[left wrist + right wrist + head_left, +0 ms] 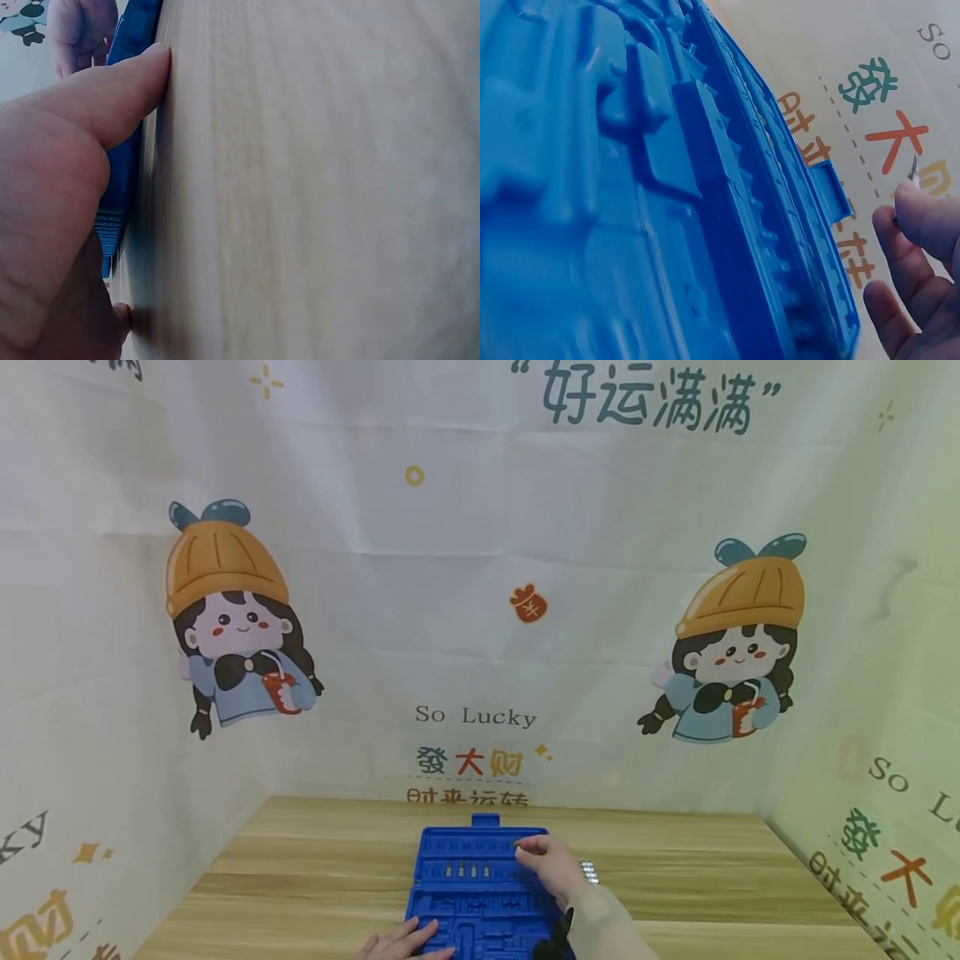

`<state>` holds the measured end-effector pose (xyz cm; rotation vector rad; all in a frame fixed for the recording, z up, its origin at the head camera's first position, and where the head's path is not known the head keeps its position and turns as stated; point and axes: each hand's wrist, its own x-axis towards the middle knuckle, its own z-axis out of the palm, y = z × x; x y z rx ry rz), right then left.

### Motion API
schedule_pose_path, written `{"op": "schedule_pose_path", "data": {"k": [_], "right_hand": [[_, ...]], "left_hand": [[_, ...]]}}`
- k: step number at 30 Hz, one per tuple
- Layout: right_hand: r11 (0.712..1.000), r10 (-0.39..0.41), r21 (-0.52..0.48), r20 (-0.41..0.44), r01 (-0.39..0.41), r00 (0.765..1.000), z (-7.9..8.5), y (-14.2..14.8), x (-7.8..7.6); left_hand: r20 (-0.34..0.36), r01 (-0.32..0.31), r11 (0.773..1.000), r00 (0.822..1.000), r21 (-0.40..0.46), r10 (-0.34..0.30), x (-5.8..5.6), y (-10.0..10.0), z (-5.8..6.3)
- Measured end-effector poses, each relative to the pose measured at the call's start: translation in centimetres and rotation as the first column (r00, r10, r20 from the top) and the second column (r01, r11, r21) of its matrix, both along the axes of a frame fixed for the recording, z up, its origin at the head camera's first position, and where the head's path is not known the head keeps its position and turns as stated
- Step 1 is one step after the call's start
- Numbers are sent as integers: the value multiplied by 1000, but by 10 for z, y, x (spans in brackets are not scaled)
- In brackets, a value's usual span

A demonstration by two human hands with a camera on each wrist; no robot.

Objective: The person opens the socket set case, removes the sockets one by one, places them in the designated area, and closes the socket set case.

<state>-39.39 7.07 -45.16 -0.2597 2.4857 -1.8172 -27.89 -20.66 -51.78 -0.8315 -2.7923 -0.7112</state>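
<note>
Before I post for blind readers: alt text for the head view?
A right hand's grip holds a tiny piece near the far right corner of an open blue case on a wooden table; the left hand touches the case.

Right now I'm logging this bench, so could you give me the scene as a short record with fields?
case: blue, open on the wooden table
bits: four, in a row in its far half
right hand: pinches a small metal piece
left hand: touches the case's left side
silvery pieces: right of the case
backdrop: printed cloth
</note>
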Motion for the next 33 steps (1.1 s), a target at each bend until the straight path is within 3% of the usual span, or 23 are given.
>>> {"op": "schedule_pose_path", "data": {"k": [5,12,18,25,33], "right_hand": [[1000,-19,13,-23,20,1000,2,13,2],[999,-22,28,-86,24,996,3,43,9],[998,-34,47,-56,37,998,3,69,17],[995,-30,91,-122,42,992,-5,93,24],[991,-50,118,-98,61,994,-15,109,33]], "left_hand": [[45,16,1000,999,7,-16,1,0,2],[29,15,1000,999,-18,-14,2,0,3],[100,55,998,994,-20,-53,-2,-3,8],[148,92,995,985,-47,-84,-5,-5,15],[227,126,990,968,-62,-109,-6,-5,25]]}}
